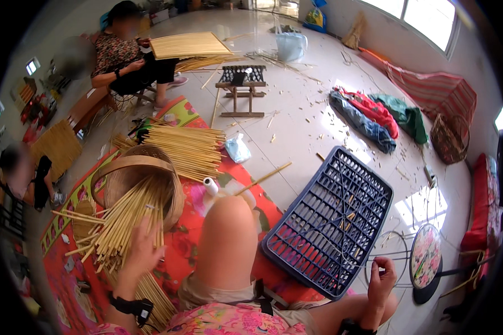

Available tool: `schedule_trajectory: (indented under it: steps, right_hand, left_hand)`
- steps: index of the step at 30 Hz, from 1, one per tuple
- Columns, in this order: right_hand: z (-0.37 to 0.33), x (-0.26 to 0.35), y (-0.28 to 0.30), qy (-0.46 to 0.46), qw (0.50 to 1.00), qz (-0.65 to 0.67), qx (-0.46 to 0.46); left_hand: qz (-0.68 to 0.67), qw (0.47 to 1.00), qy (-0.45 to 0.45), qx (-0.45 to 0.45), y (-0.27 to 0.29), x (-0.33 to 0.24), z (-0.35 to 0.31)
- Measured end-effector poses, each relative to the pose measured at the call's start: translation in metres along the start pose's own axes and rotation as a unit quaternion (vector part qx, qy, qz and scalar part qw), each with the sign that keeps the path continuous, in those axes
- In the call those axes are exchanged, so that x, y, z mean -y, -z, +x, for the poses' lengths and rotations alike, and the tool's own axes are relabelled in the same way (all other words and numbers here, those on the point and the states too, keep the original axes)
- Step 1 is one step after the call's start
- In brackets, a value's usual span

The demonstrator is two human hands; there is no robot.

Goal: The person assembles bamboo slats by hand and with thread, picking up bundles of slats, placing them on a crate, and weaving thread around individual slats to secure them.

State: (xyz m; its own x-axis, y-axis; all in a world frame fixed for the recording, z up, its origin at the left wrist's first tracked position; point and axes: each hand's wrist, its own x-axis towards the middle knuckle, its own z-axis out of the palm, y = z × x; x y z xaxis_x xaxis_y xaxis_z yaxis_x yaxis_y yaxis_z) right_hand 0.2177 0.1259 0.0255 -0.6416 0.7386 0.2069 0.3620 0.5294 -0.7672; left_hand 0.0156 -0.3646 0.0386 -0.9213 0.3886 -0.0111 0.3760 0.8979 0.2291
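My left hand (144, 245) reaches over a bundle of thin yellow sticks (126, 226), its fingers apart and closest to the stick ends. Those sticks lean out of a round wicker basket (176, 195) with an arched handle. On the right, above my thigh, my right hand (382, 282) is closed in a pinch. A thin pale strand runs across a dark blue plastic crate (273, 245) toward it, but what sits between the fingertips is too small to make out. A white spool (210, 186) stands beyond my bent knee.
More sticks (187, 148) lie on the red floral mat (198, 245) behind the basket. A folding stool (241, 89) stands ahead; a round floral stool (425, 257) is at right. Clothes (369, 114) lie on the floor. Two people sit at left, one holding a stick mat (190, 44).
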Motion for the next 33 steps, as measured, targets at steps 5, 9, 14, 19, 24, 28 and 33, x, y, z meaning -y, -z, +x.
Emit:
schedule_trajectory:
  steps: [5,9,14,19,24,28,33]
  right_hand:
    - [-0.006,0.002,0.009,-0.047,0.999,0.023,-0.008]
    - [-0.009,0.016,0.017,-0.062,0.998,0.027,-0.016]
    - [-0.01,0.025,0.035,-0.034,0.998,-0.023,-0.041]
    - [0.0,0.027,0.036,-0.107,0.989,-0.031,-0.099]
    - [0.018,0.029,0.034,-0.238,0.945,-0.006,-0.224]
    - [0.035,0.021,0.03,-0.231,0.947,-0.015,-0.221]
    - [0.034,0.018,0.024,-0.221,0.953,-0.02,-0.206]
  left_hand:
    - [-0.205,0.964,-0.166,0.017,-0.032,-0.087,0.014]
    - [-0.152,0.966,-0.197,-0.064,-0.048,-0.106,0.018]
    - [-0.155,0.971,-0.164,-0.082,-0.065,-0.111,0.026]
    - [-0.202,0.968,-0.112,-0.1,-0.087,-0.096,0.024]
    - [-0.209,0.97,-0.077,-0.097,-0.079,-0.094,0.014]
    - [-0.204,0.973,-0.075,-0.083,-0.084,-0.101,0.03]
    - [-0.206,0.972,-0.069,-0.085,-0.086,-0.096,0.026]
